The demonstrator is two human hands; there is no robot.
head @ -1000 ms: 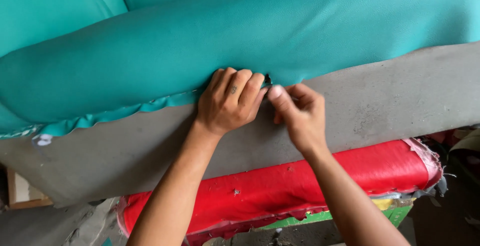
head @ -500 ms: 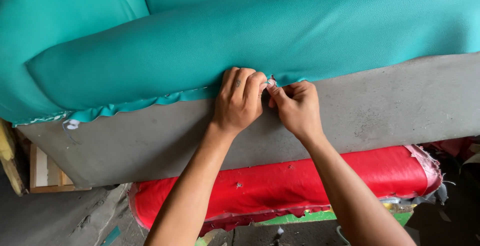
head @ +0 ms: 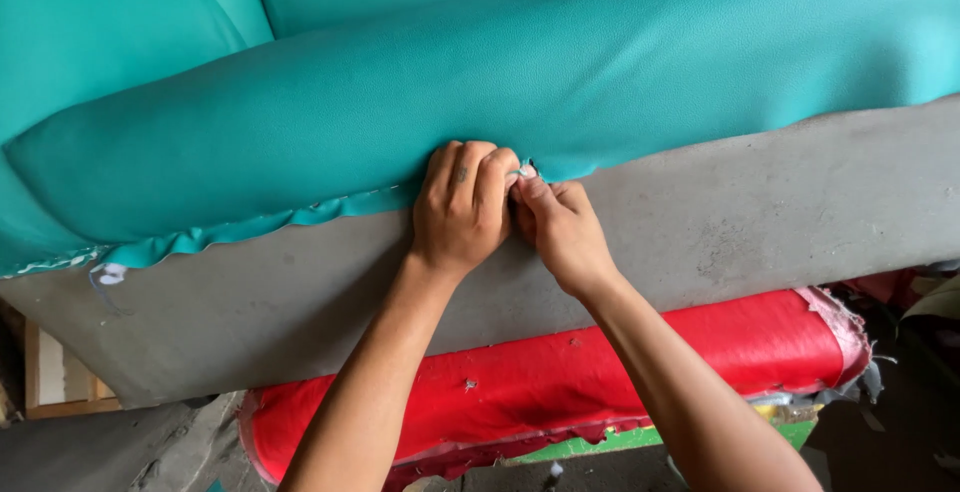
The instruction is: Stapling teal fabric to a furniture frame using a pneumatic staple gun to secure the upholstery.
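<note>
The left hand [head: 462, 207] lies knuckles-up on the lower edge of the teal textured upholstery cover [head: 560, 82], fingers curled together and pressing the fabric against the grey flat panel [head: 760, 222]. The right hand [head: 560, 230] sits just beside it, touching it, with thumb and forefinger pinched together on the edge of the cover at the point where the two hands meet. A small pale object shows at those fingertips; what it is cannot be told.

The cover bulges as a long padded roll above both hands. Its raw hem [head: 250, 227] runs along the grey panel to the left of the left hand, wavy and uneven. At the far left end of the hem, well apart from the hands, a small white scrap [head: 110, 274] hangs on the panel.

To the right of the right hand, the edge of the cover meets the panel in a smooth line.

Below both forearms lies a red padded cushion with frayed edges [head: 600, 382], partly under the grey panel. A green strip [head: 620, 442] shows beneath the red cushion.
</note>
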